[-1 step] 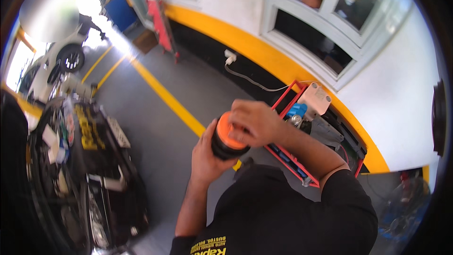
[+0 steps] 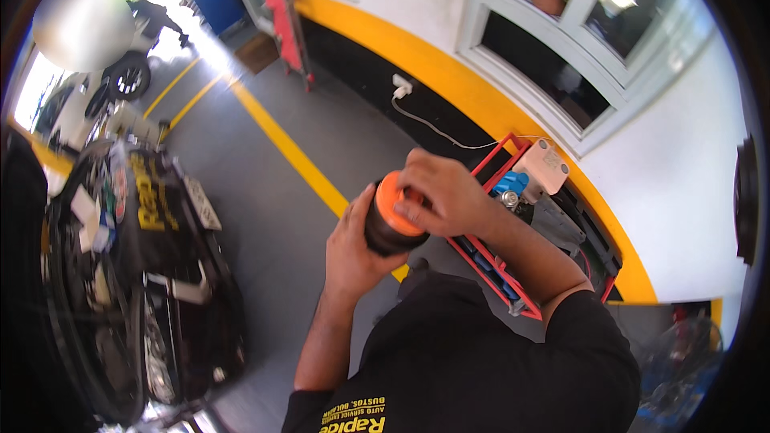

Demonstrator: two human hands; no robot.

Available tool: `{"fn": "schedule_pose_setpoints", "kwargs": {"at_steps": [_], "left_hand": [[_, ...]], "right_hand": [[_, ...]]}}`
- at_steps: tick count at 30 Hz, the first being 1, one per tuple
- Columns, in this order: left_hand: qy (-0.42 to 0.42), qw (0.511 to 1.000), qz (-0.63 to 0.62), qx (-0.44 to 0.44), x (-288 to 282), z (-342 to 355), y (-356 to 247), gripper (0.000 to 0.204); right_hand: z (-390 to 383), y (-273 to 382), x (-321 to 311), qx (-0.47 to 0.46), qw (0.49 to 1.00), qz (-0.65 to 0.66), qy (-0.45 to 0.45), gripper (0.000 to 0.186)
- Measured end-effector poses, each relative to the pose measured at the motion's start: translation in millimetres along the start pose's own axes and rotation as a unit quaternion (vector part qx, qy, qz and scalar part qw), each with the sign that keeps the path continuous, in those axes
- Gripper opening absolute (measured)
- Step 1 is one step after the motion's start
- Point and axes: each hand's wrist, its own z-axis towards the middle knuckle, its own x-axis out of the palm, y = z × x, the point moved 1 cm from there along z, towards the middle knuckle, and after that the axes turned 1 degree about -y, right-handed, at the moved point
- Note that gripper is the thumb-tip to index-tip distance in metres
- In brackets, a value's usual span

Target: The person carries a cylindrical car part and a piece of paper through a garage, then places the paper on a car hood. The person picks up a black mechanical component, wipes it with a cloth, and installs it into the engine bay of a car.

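Note:
A black cylinder point(image 2: 385, 238) with a bright orange top point(image 2: 391, 210) is held up in front of my chest, tilted. It looks like a lidded canister, but its exact kind cannot be told. My left hand point(image 2: 351, 248) is closed round the black side, the thumb below and the fingers along the far side. Over the orange top, my right hand point(image 2: 443, 196) is closed with bent fingers gripping or pressing at it. The fingertips partly cover the top, so what lies under them is hidden.
To my right stands a red tool cart point(image 2: 525, 305) holding a pale box point(image 2: 541, 167), a blue item point(image 2: 511, 183) and other parts. A car with its engine bay point(image 2: 152, 273) exposed is at left. A red trolley point(image 2: 286, 32) stands by the wall; a person works farther off.
The view has shifted slightly. The cylinder sits a little higher, and my right hand's fingers have moved a little on the orange top. Both hands keep their hold.

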Motion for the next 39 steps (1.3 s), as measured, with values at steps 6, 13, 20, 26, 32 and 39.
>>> {"fn": "schedule_pose_setpoints", "kwargs": {"at_steps": [6, 13, 20, 26, 32, 39], "left_hand": [[-0.076, 0.983, 0.168, -0.001, -50, -30, -21, 0.101], [-0.108, 0.981, 0.16, -0.03, -78, -59, -34, 0.103], [-0.126, 0.983, 0.085, -0.101, -70, -92, -35, 0.102], [-0.125, 0.984, -0.069, -0.107, -47, -121, -30, 0.105], [-0.213, 0.929, -0.283, -0.112, -46, -195, -5, 0.109], [-0.18, 0.911, -0.351, -0.119, -50, -184, -5, 0.115]], "right_hand": [[18, 47, 18, 0.135, 0.988, 0.068, 0.017, 0.027], [37, 67, 16, -0.078, 0.992, 0.064, 0.08, 0.034], [34, 92, 35, -0.085, 0.994, 0.065, 0.023, 0.035], [16, 86, 25, -0.06, 0.98, 0.065, 0.18, 0.042], [78, 124, -143, -0.237, 0.959, 0.026, -0.156, 0.058], [80, 210, -349, -0.263, 0.836, -0.367, -0.311, 0.052]]}}
